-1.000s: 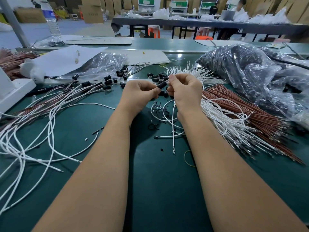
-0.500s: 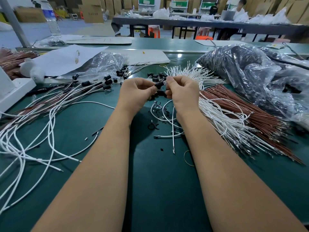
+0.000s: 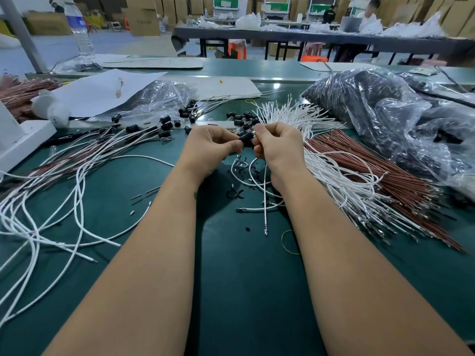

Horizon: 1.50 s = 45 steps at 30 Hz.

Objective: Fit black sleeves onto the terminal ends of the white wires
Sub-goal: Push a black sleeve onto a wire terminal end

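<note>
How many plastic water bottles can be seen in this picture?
1. The water bottle stands at the far left, behind the green table. Others may be hidden.

Water bottle (image 3: 78, 29) at far left, crinkled plastic bags (image 3: 401, 119) (dark contents) at right, brown wires (image 3: 380, 173) nearby

Both hands (image 3: 246, 147) curled, fingertips together

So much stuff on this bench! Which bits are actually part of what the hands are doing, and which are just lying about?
Part of the job:
left hand and right hand, together pinching a black sleeve
white wire hanging from the right hand
loose black sleeves
bundle of white wires

Just lying about:
reddish-brown wires
water bottle
paper sheet
rubber band
</note>
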Available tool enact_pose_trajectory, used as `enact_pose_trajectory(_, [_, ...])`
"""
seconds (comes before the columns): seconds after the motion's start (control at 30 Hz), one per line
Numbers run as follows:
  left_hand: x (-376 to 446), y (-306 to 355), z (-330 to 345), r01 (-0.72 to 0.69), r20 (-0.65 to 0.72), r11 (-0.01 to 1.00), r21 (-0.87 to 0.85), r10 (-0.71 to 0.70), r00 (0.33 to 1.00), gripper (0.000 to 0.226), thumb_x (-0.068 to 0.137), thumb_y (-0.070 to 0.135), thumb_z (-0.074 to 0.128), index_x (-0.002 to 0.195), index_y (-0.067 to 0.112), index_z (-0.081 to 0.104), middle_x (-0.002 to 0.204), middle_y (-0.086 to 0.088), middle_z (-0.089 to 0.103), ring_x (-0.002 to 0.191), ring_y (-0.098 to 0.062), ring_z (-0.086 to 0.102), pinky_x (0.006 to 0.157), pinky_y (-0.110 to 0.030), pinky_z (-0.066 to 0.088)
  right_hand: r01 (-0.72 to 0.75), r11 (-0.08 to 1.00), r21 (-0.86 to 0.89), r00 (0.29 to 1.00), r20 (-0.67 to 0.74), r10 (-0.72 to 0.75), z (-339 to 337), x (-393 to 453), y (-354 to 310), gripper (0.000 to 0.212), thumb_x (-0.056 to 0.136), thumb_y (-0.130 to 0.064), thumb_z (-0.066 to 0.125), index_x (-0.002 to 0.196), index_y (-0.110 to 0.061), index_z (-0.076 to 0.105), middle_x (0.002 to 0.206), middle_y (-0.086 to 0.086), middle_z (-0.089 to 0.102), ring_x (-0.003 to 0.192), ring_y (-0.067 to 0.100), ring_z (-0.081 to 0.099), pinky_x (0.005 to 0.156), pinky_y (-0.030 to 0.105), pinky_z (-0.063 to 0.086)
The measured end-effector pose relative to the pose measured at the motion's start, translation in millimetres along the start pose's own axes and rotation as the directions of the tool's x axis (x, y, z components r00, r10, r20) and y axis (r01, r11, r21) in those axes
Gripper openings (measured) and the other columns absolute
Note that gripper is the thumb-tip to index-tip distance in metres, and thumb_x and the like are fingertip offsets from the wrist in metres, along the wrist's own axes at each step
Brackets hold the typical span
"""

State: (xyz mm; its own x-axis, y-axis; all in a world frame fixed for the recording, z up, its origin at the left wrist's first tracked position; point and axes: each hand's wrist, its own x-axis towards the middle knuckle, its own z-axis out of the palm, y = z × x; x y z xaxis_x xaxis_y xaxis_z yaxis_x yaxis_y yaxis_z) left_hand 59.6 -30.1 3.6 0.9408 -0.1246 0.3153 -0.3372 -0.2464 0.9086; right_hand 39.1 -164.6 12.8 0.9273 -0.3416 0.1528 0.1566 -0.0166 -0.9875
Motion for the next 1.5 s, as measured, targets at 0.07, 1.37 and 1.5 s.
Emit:
enact_pose_trajectory(0.07, [0.1,-1.7,0.0,0.008,0.014,1.000,0.017,-0.008,1.000,0.007,0.081,0.005,0.074,0.079,0.012,0.071,0.070,0.000,0.070,0.059,-0.001,0.059,0.061,-0.011,0.045,0.017,0.999,-0.029,1.000,0.005,-0.017,0.4,-0.7,0.4,0.019,0.094,-0.013,0.060,0.075,-0.012,0.058,0.059,-0.001,0.057,0.039,0.001,0.047,0.045,0.016,0.044])
enact_pose_trajectory(1.37, [1.6,-0.9,3.6,0.032,-0.129,0.998,0.046,-0.025,0.991,0.010,0.090,0.014,0.064,0.081,0.011,0.068,0.068,0.004,0.065,0.049,0.006,0.051,0.052,-0.004,0.039,0.056,0.998,0.009,0.998,-0.028,-0.055,0.7,3.9,0.1,0.017,0.094,-0.008,0.056,0.082,-0.019,0.061,0.068,-0.001,0.060,0.052,0.003,0.055,0.054,0.018,0.049])
enact_pose_trajectory(1.5, [2.8,-0.9,-1.2,0.044,-0.124,0.996,0.072,-0.035,0.992,0.012,0.094,0.012,0.058,0.086,0.013,0.066,0.073,-0.001,0.064,0.042,0.003,0.042,0.046,-0.009,0.035,0.010,0.996,0.084,0.999,-0.038,-0.007,-2.3,3.5,-2.6,0.020,0.090,-0.001,0.053,0.084,-0.016,0.064,0.068,0.000,0.059,0.055,0.006,0.055,0.055,0.018,0.049])
